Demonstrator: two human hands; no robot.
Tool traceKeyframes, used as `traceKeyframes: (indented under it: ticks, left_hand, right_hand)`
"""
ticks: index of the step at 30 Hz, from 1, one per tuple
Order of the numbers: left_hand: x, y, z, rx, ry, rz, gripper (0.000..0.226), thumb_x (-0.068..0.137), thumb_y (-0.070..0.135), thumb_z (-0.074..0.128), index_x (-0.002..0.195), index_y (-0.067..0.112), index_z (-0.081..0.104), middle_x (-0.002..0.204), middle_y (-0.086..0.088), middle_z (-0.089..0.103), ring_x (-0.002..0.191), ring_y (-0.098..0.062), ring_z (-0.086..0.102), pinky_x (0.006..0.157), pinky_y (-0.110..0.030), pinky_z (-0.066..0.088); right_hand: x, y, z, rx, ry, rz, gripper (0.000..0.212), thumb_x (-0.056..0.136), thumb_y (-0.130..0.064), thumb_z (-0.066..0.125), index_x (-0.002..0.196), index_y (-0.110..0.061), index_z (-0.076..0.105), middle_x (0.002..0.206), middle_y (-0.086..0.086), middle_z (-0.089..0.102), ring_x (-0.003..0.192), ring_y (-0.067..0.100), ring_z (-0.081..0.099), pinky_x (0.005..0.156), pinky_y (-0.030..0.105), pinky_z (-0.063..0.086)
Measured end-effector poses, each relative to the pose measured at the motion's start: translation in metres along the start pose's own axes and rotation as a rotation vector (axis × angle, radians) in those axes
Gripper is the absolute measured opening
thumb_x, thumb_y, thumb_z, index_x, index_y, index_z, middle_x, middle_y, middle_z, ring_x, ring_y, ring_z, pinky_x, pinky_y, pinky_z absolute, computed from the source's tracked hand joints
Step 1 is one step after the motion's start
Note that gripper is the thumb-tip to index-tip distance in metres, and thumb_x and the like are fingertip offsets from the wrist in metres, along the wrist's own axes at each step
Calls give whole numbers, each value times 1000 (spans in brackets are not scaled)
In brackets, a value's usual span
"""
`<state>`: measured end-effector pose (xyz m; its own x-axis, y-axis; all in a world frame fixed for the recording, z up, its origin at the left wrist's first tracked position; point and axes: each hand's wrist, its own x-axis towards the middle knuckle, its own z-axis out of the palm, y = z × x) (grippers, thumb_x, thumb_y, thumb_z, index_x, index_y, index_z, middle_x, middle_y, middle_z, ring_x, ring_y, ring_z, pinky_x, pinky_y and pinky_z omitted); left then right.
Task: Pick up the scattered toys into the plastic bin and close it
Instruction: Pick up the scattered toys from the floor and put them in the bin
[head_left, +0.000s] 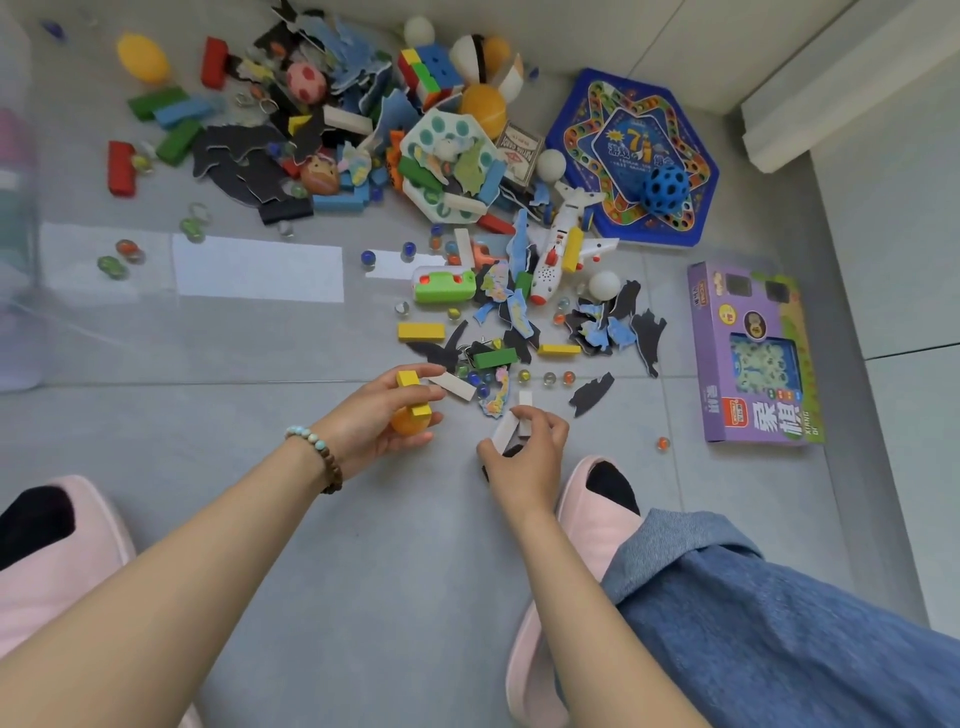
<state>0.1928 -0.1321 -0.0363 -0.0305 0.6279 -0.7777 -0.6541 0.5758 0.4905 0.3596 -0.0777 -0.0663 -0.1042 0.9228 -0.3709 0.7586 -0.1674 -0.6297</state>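
Note:
Toys lie scattered over the grey floor: wooden blocks, marbles, puzzle pieces, balls, a toy airplane (558, 244) and a green toy (444, 285). My left hand (384, 415) is closed around an orange ball (408, 422) and yellow blocks (408, 378). My right hand (524, 452) grips white blocks (511, 428) and a dark piece near my right slipper. A white block (453, 386) and several marbles lie just beyond both hands. The clear plastic bin (21, 249) shows at the far left edge, partly cut off.
A blue hexagonal game board (602, 130) with a blue holey ball (666, 190) lies at the back right. A purple game box (753, 353) lies on the right. My pink slippers (592, 499) and a denim leg fill the foreground. A white wall base runs at top right.

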Motion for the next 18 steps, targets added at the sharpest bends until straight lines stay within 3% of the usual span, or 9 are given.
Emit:
traceKeyframes:
  ticks: [3, 5, 8, 12, 16, 18]
  left_hand:
    - [-2, 2, -3, 58, 20, 5, 20, 87, 20, 62, 104, 32, 63, 115, -4, 59, 93, -15, 63, 58, -21, 58]
    - [-4, 5, -6, 97, 36, 21, 18, 88, 23, 61, 102, 33, 62, 114, -4, 59, 94, -14, 63, 59, -21, 58]
    - [-15, 19, -9, 213, 35, 55, 16, 89, 30, 59, 103, 36, 60, 115, 0, 60, 98, -15, 62, 58, -20, 55]
    - [-50, 73, -15, 424, -17, 98, 23, 86, 35, 59, 109, 35, 61, 105, 5, 61, 95, -12, 62, 60, -19, 51]
    - [-126, 158, -41, 643, 2, 187, 30, 86, 36, 58, 116, 33, 59, 106, 5, 61, 97, -12, 62, 65, -22, 49]
    - [-171, 192, -63, 722, 44, 248, 29, 85, 36, 59, 114, 34, 60, 102, 5, 64, 93, -11, 64, 63, -21, 51]
  right_hand:
    - [0, -3, -5, 165, -20, 33, 42, 76, -5, 69, 110, -23, 51, 117, -3, 37, 79, 7, 51, 61, 4, 42]
    - [0, -8, -10, 348, -16, 121, 41, 79, -4, 67, 112, -24, 52, 118, 2, 48, 76, 9, 54, 67, 13, 46]
    - [-7, -34, -22, 737, -99, 253, 38, 83, -1, 63, 116, -19, 55, 103, 2, 61, 72, 8, 60, 60, 22, 50]
    - [-19, -88, -37, 968, -332, 119, 37, 75, -11, 69, 108, -24, 58, 122, 9, 55, 92, 13, 59, 66, 25, 51]
    - [-37, -176, -45, 951, -580, -74, 43, 72, -16, 68, 113, -25, 57, 124, 6, 54, 100, 20, 60, 87, 47, 50]
    - [-49, -225, -38, 931, -692, -154, 43, 73, -16, 68, 114, -24, 56, 121, 5, 54, 102, 20, 58, 82, 40, 53]
